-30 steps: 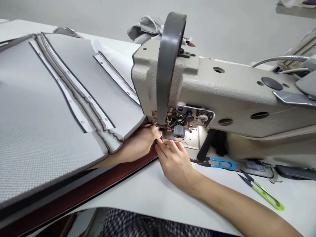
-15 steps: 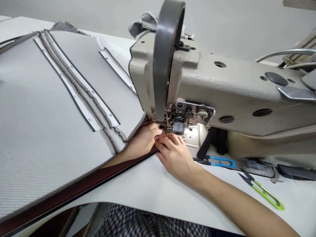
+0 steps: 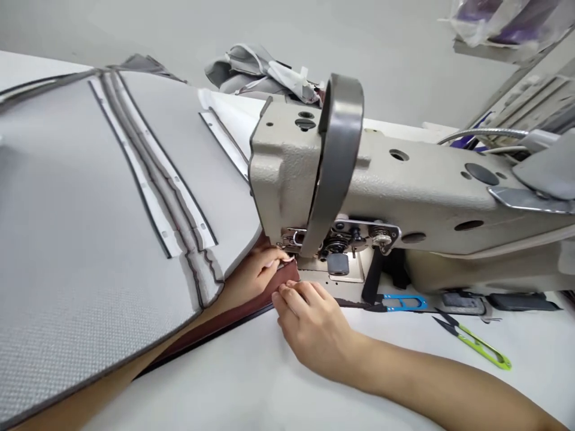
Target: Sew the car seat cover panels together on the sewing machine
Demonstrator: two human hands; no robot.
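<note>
Beside the needle area of a grey sewing machine (image 3: 287,155), my left hand (image 3: 254,272) is closed on the corner of a maroon panel (image 3: 281,276). Its forearm runs under a large light-grey padded fabric piece (image 3: 90,239), which hides part of it. My right hand (image 3: 312,326) pinches the front edge of the same maroon panel, its fingers bent together close to the machine bed. White strips with dark edging (image 3: 168,170) lie along seams on the padded piece. The machine's curved grey arm (image 3: 336,161) hides part of the needle.
To the right of my hands lie blue-handled thread snips (image 3: 404,302) and green-handled thread snips (image 3: 480,347) on the white table (image 3: 215,383). A pile of grey fabric pieces (image 3: 265,72) sits behind the machine. Plastic-wrapped purple items (image 3: 507,24) are at the upper right.
My hands have drawn apart a little, the right one toward me, baring more of the maroon panel's corner. The view has shifted, and the machine's curved arm sits farther right across its head.
</note>
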